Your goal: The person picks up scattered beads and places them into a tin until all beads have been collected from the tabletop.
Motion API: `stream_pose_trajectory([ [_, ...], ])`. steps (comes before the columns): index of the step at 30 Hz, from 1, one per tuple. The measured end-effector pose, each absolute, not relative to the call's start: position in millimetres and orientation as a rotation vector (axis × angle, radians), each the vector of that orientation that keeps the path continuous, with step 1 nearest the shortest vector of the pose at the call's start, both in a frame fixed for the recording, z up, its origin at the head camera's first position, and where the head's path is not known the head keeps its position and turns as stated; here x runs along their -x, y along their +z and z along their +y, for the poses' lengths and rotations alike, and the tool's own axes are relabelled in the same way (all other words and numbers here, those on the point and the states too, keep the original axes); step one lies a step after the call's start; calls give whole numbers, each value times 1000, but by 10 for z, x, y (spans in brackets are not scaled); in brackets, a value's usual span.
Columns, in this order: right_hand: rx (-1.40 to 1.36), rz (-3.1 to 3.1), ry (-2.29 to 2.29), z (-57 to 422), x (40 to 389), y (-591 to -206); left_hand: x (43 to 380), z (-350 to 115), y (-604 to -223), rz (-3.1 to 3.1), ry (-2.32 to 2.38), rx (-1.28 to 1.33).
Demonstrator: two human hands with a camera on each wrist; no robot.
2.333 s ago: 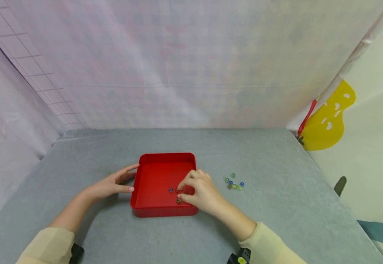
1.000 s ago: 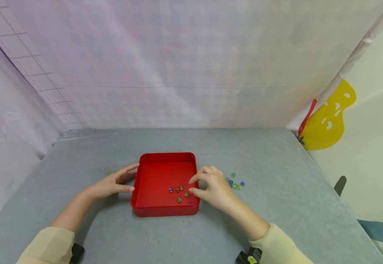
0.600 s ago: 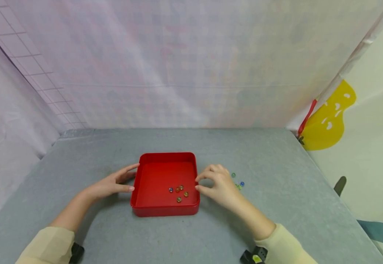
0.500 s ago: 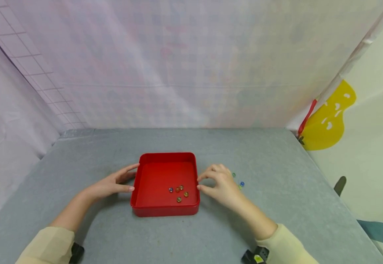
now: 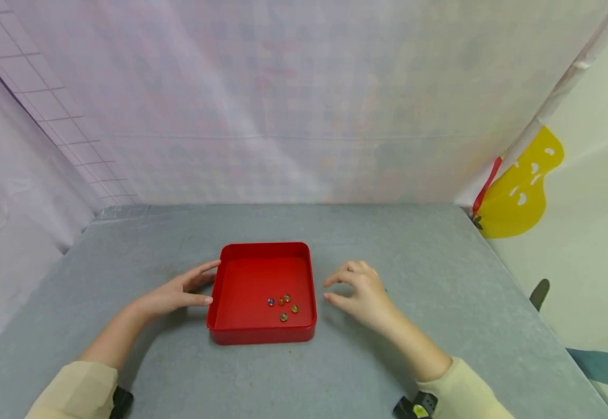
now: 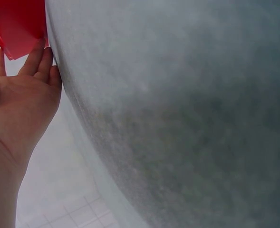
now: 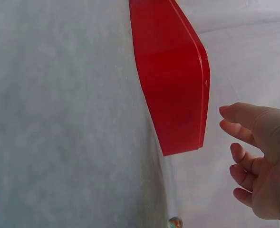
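A red square tray [image 5: 251, 336] with upright walls holds several glass marbles [image 5: 283, 317] in its lower right part, among them a bluish marble [image 5: 271, 302] and an orange one [image 5: 280, 301]. My left hand [image 5: 170, 295] rests fingers and thumb against the tray's left wall; the left wrist view shows those fingers extended to the red wall. To the right of the tray, apart from it, my right hand [image 5: 359, 294] hovers with thumb and forefinger spread and nothing between them. It hides most of the loose marbles on the cloth; one marble [image 7: 175, 222] shows in the right wrist view.
Grey cloth [image 5: 178, 372] covers the table. A pale curtain [image 5: 283, 105] hangs behind its back edge, with a printed white sheet [image 5: 587, 244] at the right. Black wrist devices [image 5: 122, 401] sit at both cuffs.
My right hand has left the tray and drawn off to the right, over the loose marbles, now covering them from the head view. The left hand and tray stay put.
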State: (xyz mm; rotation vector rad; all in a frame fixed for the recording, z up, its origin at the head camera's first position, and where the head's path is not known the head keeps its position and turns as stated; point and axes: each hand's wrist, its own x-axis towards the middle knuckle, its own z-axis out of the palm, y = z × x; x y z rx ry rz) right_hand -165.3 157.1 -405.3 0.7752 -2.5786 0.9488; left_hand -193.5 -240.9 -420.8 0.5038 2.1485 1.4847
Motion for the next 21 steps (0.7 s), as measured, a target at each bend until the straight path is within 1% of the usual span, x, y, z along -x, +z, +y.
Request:
stream_pose_trajectory([
  [21,-743,-2566,932,1813,1670,-4096,1935,-2418,-4211,2156,1474,-506],
])
